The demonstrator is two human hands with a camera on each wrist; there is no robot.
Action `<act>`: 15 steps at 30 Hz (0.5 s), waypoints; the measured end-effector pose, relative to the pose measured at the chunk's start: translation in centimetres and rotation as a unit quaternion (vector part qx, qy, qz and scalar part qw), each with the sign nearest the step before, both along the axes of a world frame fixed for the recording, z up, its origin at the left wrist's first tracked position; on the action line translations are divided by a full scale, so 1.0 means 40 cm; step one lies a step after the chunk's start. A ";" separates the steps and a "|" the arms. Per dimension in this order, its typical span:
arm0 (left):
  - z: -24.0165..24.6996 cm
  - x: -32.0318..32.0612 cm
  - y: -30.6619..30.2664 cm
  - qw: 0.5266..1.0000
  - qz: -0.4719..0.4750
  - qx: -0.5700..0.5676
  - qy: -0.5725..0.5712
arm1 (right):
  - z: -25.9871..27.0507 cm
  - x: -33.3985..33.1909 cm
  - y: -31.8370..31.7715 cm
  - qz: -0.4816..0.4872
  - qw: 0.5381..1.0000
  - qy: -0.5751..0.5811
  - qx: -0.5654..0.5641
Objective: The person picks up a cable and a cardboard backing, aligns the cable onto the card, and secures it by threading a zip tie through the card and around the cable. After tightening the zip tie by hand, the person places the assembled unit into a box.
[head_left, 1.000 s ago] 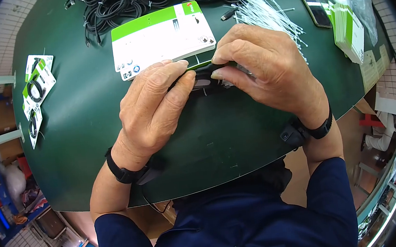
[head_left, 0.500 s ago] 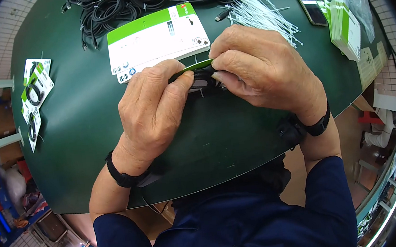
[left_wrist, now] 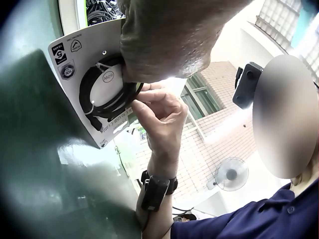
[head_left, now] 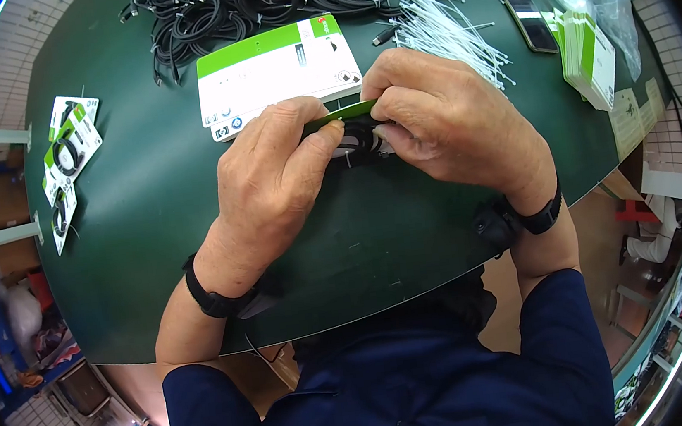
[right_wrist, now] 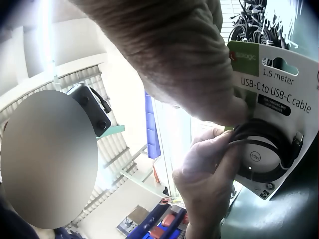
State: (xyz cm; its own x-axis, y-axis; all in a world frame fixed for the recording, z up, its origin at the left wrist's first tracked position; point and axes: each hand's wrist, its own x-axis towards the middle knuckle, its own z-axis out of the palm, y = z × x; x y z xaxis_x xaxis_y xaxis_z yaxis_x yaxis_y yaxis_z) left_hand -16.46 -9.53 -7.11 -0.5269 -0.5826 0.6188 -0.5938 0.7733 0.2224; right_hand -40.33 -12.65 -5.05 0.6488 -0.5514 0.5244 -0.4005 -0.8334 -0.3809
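Between both hands a white-and-green card [right_wrist: 279,84] stands on edge above the table, a coiled black cable [left_wrist: 88,94] lying against its printed face. In the head view the left hand [head_left: 270,170] pinches one side of the card and coil between thumb and fingers. Opposite it, the right hand [head_left: 460,117] grips the other side, fingers curled at the card's edge. White ties hold the coil at two places in the left wrist view. Fingers cover part of the coil and card.
Behind the hands lie a stack of flat cards [head_left: 276,70], white zip ties [head_left: 447,35] and coiled black cables [head_left: 261,1]. A phone [head_left: 524,15], more cards [head_left: 589,62] and plastic bags [head_left: 601,2] are at right. Carded cables [head_left: 69,154] sit at left.
Both hands keep hold of the card and coil, with small finger shifts. The card's green top edge shows more between the hands than a second ago. The head view has shifted slightly.
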 end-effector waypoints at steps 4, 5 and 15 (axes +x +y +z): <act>-0.006 0.003 -0.002 1.000 0.000 -0.009 0.003 | 0.003 0.001 0.001 -0.002 1.000 0.008 -0.001; -0.009 0.006 -0.003 1.000 -0.006 -0.010 0.012 | 0.003 0.001 0.001 -0.001 1.000 0.009 -0.003; -0.011 -0.003 -0.005 0.999 -0.001 -0.032 0.018 | -0.003 -0.002 0.001 0.000 1.000 0.002 -0.002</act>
State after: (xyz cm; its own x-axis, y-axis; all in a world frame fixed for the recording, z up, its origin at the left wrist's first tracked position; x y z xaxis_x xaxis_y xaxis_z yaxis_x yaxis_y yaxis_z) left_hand -16.60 -9.73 -7.55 -0.5046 -0.5395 0.6740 -0.5845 0.7881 0.1932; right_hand -40.41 -12.62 -5.17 0.6513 -0.5500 0.5228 -0.4024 -0.8345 -0.3764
